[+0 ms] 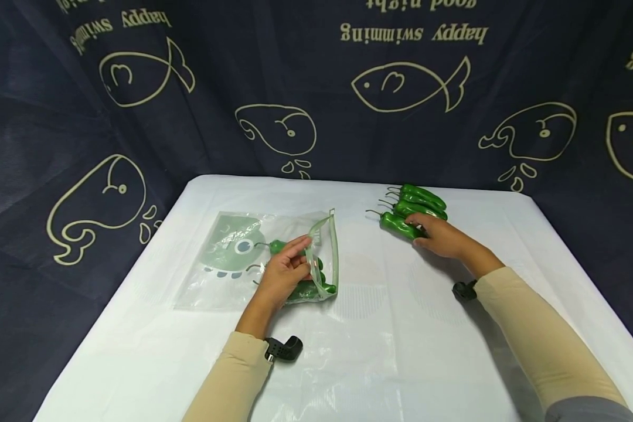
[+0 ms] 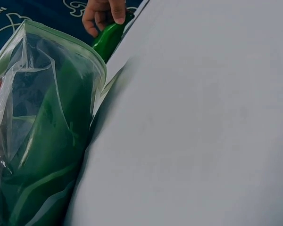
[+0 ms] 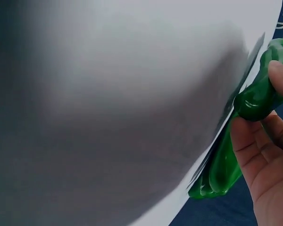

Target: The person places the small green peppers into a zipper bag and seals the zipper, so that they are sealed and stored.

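A clear zip bag with a green monster print lies on the table, its mouth held apart toward the right. My left hand pinches the upper layer of that mouth. Several green peppers are inside, partly hidden by the hand; through the plastic they show large in the left wrist view. At the back right, my right hand grips the nearest loose green pepper between thumb and fingers, around its blunt end. Its thin stem points left.
More green peppers lie side by side just behind the gripped one. The table has a white cover. A dark blue curtain with fish and whale drawings hangs behind it.
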A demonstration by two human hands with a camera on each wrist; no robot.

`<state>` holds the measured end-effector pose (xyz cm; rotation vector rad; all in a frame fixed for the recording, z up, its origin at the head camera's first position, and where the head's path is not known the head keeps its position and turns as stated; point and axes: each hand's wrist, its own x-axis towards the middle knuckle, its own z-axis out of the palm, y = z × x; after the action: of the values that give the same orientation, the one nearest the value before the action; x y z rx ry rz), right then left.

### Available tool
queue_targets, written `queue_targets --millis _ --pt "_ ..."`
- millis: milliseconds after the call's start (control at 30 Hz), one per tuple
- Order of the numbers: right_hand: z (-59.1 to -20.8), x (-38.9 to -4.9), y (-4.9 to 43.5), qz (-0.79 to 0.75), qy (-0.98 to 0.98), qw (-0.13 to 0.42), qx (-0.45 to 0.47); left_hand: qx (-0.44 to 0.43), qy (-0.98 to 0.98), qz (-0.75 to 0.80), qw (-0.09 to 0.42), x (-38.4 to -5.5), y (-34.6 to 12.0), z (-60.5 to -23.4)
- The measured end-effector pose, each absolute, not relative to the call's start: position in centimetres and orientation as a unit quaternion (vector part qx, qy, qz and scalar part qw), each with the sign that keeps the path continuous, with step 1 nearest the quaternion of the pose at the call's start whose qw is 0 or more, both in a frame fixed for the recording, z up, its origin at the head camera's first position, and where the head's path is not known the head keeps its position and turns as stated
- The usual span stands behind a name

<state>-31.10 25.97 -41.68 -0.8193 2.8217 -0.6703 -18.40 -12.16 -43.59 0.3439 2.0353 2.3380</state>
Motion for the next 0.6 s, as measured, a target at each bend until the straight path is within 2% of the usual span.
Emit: queue_targets --millis 600 --pt "-40.2 -29.1 23.7 -0.244 0.91 0.015 -0.336 0.115 0.652 0.749 0.012 -18.6 -12.1 -43.8"
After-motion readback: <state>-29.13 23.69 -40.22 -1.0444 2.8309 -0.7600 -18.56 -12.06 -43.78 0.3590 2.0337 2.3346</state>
